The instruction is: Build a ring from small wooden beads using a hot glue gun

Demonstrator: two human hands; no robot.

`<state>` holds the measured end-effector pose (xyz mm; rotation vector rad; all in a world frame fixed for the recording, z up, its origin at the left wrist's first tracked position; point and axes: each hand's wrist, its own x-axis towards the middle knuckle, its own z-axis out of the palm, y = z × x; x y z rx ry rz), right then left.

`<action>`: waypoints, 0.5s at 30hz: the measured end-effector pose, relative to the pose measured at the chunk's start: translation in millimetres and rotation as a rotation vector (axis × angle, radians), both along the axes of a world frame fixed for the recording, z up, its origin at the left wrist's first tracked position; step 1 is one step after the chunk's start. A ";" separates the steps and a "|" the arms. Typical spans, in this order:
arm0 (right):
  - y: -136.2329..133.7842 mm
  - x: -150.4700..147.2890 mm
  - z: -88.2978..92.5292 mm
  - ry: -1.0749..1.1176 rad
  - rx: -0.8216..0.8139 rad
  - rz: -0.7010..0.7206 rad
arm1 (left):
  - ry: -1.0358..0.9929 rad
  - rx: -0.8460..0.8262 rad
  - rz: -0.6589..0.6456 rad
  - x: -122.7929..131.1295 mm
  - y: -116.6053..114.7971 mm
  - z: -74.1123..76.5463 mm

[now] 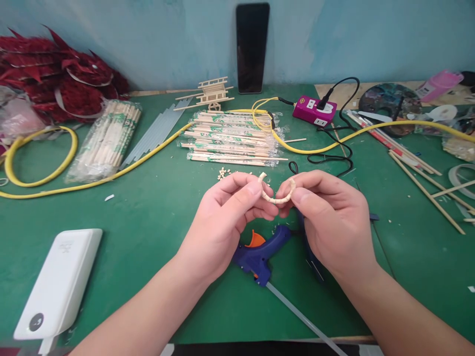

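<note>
Between both hands is a curved strip of small wooden pieces (276,200), bent like an open ring with its gap facing up. My left hand (237,202) pinches its left end between thumb and fingers. The right end is pinched by my right hand (322,207). Below the hands a blue glue gun (256,257) with an orange trigger lies on the table, a clear glue stick (293,306) running out of its back. Tiny cut wooden bits (223,174) are scattered just beyond my left hand.
Wrapped chopsticks (230,141) lie beyond the hands, near a small wooden cart model (213,94). A yellow cable (156,155) crosses the green table (141,247). A purple power socket (313,111) stands behind, a white power bank (59,282) at left, loose sticks (426,193) at right.
</note>
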<state>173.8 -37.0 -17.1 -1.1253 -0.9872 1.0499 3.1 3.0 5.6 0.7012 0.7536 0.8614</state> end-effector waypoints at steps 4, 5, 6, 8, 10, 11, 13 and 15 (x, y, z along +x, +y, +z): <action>0.5 0.3 -0.1 -0.020 -0.005 -0.006 | 0.014 -0.002 0.000 -0.9 -1.1 -0.8; 0.7 0.3 -0.1 -0.026 -0.006 -0.011 | 0.029 -0.003 0.008 -0.2 -1.4 -1.1; 0.9 0.3 -0.1 -0.032 -0.008 -0.019 | 0.047 -0.002 0.026 0.8 -1.3 -1.4; 1.5 0.5 -0.8 -0.047 -0.012 -0.041 | 0.080 -0.004 0.090 2.9 0.4 -1.5; 2.8 0.9 -2.7 -0.054 -0.015 -0.058 | 0.080 -0.027 0.200 1.5 5.9 -0.3; 3.9 1.3 -4.1 -0.054 -0.019 -0.060 | 0.070 -0.047 0.269 -1.7 10.4 1.2; 6.7 2.2 -7.7 -0.053 -0.031 -0.064 | 0.028 -0.099 0.452 -14.5 22.6 7.1; 10.1 3.3 -11.5 -0.058 -0.051 -0.072 | 0.043 -0.055 0.710 -33.4 36.7 16.3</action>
